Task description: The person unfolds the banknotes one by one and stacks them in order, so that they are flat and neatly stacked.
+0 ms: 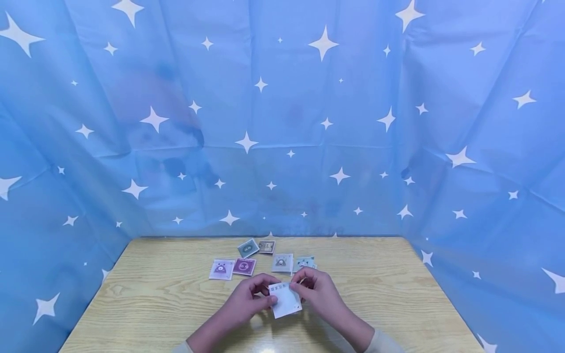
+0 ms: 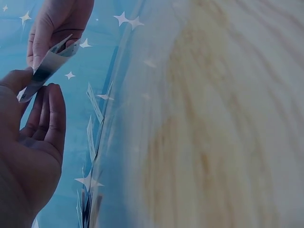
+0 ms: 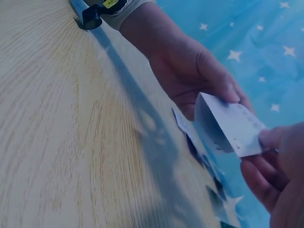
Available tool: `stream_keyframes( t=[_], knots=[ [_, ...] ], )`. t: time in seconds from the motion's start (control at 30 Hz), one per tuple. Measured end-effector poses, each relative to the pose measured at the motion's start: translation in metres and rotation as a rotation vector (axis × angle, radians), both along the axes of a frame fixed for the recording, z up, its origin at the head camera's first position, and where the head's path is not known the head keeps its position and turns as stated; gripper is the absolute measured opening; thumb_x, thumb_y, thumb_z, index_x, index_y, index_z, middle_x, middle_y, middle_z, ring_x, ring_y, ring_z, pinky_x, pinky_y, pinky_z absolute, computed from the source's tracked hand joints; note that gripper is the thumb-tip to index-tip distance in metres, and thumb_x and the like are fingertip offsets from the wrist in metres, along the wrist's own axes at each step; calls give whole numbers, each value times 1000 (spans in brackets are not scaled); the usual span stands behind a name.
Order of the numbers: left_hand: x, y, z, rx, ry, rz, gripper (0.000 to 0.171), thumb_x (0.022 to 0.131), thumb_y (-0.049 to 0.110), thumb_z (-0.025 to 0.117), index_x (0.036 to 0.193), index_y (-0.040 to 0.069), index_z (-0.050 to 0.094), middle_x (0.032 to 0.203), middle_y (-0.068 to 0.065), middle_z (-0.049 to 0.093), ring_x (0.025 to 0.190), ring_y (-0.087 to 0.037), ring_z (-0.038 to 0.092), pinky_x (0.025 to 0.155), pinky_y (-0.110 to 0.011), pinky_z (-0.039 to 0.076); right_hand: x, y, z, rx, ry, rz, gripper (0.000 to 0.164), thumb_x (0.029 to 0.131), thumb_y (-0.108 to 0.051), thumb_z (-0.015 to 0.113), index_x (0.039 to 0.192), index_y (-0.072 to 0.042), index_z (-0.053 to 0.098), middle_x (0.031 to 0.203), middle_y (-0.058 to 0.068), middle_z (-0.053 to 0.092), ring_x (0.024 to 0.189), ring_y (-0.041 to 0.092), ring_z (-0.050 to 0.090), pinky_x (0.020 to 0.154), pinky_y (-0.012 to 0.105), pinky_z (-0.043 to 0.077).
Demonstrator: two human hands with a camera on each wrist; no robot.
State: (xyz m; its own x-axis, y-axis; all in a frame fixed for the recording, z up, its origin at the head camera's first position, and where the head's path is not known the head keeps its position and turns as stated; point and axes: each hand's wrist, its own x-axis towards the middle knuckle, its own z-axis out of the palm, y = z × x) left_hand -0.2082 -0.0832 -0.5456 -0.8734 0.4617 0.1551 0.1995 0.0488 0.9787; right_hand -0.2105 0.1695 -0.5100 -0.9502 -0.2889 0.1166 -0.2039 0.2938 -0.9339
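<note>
A small white folded card (image 1: 286,303) is held up over the near middle of the table, with a row of small printed marks along its top. My left hand (image 1: 247,300) pinches its left side, thumb on the front face. At the upper right corner, the thumb and fingers of my right hand (image 1: 321,295) grip it too. Seen from the right wrist, the folded card (image 3: 237,124) has two leaves standing apart along one side. In the left wrist view its edge (image 2: 47,66) shows between both hands.
Beyond the hands lie several small cards: a lilac one (image 1: 220,269), a magenta one (image 1: 244,266), a green one (image 1: 248,248), a brown one (image 1: 267,246), a pale grey one (image 1: 282,263) and a light teal one (image 1: 304,263). A blue starred curtain (image 1: 291,108) surrounds the wooden table (image 1: 154,304).
</note>
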Motion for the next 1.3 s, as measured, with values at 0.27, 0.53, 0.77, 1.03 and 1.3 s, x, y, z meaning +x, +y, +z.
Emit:
stream_keyframes(
  t=[0.27, 0.53, 0.77, 1.03, 1.3],
  knots=[
    [-1, 2, 2, -37, 17, 43, 33, 100, 13, 83, 132, 13, 76, 106, -5, 73, 94, -16, 69, 78, -25, 61, 0, 0, 3, 2, 3, -33, 8, 100, -9, 81, 96, -12, 77, 93, 3, 71, 76, 13, 58, 64, 22, 48],
    [-2, 0, 3, -74, 39, 68, 33, 99, 15, 84, 130, 15, 76, 107, -3, 73, 96, -18, 69, 79, -27, 60, 0, 2, 6, -65, -43, 12, 9, 102, -9, 80, 102, -2, 75, 92, 9, 71, 73, 13, 60, 67, 22, 52],
    [-4, -2, 3, -164, 202, 118, 28, 99, 30, 84, 126, 28, 76, 130, -1, 69, 125, -20, 63, 104, -41, 58, -2, 4, 3, -89, -69, 17, 7, 104, -7, 77, 103, -1, 73, 93, 9, 73, 72, 15, 65, 67, 27, 59],
    [-7, -1, 5, -189, 269, 134, 12, 100, 34, 83, 107, 33, 73, 125, 12, 73, 126, -17, 65, 115, -52, 49, 0, 5, 4, -123, -89, 1, 3, 105, -3, 74, 104, -1, 73, 101, 15, 73, 77, 16, 69, 70, 28, 61],
    [-8, 0, 8, -183, 209, 86, 6, 103, 27, 81, 103, 23, 78, 96, 8, 74, 86, -9, 61, 80, -26, 51, 0, 7, 2, -116, -72, -9, 3, 105, -3, 74, 102, -2, 72, 99, 10, 71, 76, 13, 66, 71, 26, 59]
  ],
)
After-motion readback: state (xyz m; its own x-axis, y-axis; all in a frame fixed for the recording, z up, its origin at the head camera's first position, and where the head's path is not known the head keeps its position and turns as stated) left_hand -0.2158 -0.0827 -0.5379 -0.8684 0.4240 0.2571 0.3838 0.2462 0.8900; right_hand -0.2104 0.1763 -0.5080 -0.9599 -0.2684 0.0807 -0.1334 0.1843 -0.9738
